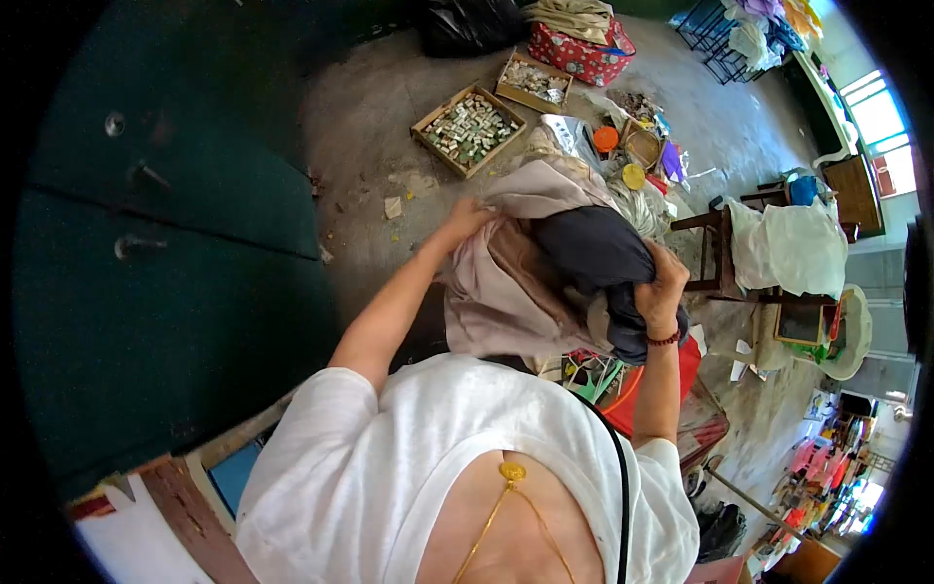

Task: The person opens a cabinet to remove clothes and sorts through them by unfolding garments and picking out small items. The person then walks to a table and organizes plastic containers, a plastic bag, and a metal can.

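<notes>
A bundle of cloth hangs between my hands in front of my chest. My left hand point(469, 218) is closed on the edge of a beige-grey cloth point(491, 307), at its upper left. On the right side my right hand point(664, 282), with a dark red bead bracelet at the wrist, grips a dark navy cloth point(595, 248). The dark cloth lies against a brown inner part of the beige one. Folds hide some of the fingertips on both hands.
Beyond the cloth are a wooden tray of small tiles point(467, 131), a second tray point(533, 83), a red patterned bag point(584, 54) and mixed items on the floor. A dark green cabinet point(175, 292) stands left. A cloth-draped chair point(788, 248) is at right.
</notes>
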### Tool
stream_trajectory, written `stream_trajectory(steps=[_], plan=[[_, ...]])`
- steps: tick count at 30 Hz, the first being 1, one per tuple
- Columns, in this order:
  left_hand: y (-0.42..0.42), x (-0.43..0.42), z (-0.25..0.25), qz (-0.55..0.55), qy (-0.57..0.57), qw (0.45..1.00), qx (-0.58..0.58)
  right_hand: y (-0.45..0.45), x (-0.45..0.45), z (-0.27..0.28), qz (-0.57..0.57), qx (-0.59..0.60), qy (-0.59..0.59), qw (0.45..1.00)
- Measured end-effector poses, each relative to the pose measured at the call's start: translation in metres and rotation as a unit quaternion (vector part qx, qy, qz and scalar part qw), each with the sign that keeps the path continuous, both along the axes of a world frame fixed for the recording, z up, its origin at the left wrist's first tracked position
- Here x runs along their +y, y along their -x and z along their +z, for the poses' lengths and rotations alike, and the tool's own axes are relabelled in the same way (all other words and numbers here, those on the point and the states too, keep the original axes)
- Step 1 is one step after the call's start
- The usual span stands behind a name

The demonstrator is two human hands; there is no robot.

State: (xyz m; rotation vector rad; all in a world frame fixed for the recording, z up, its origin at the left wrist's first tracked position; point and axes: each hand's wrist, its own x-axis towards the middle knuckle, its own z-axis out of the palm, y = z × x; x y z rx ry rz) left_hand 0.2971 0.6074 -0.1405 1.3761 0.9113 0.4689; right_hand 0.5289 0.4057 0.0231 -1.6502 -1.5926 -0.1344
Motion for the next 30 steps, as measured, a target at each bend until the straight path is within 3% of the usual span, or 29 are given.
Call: stream_trajectory(steps=[2,4,5,7,8,10,13,19,22,23,30], plan=[[0.005,0.012,0.018,-0.054,0.047,0.997,-0.037,-0.007,0.008,0.001,-0.017,-0.014,0.009,1.0],[0.013,0.038,0.032,-0.156,0.186,0.968,-0.068,-0.009,0.02,0.005,-0.047,-0.001,0.035,0.998],[0.019,0.06,0.018,-0.166,0.185,0.966,-0.068,-0.01,0.027,0.006,-0.049,-0.014,0.037,0.998],[0.021,0.115,-0.009,-0.271,0.315,0.891,-0.185,-0.013,0.053,0.009,-0.048,-0.06,0.02,0.997],[0.012,0.138,-0.015,-0.278,0.318,0.887,-0.188,-0.015,0.068,0.013,-0.055,-0.064,0.023,0.996],[-0.003,0.175,-0.014,-0.093,0.362,0.909,-0.183,-0.012,0.098,0.024,-0.003,-0.052,0.056,0.997],[-0.035,0.228,-0.009,-0.002,0.354,0.921,-0.163,-0.011,0.15,0.031,0.044,-0.062,0.069,0.995],[-0.088,0.3,0.02,-0.032,0.317,0.937,-0.144,-0.019,0.216,0.037,0.09,-0.043,0.09,0.991],[-0.111,0.337,0.005,-0.113,0.492,0.855,-0.123,-0.033,0.235,0.037,0.064,-0.027,0.082,0.994],[-0.112,0.341,0.002,-0.116,0.5,0.849,-0.127,-0.032,0.231,0.034,0.045,-0.034,0.07,0.996],[-0.132,0.374,-0.003,-0.103,0.442,0.882,-0.13,-0.071,0.25,0.029,-0.047,0.04,0.031,0.998]])
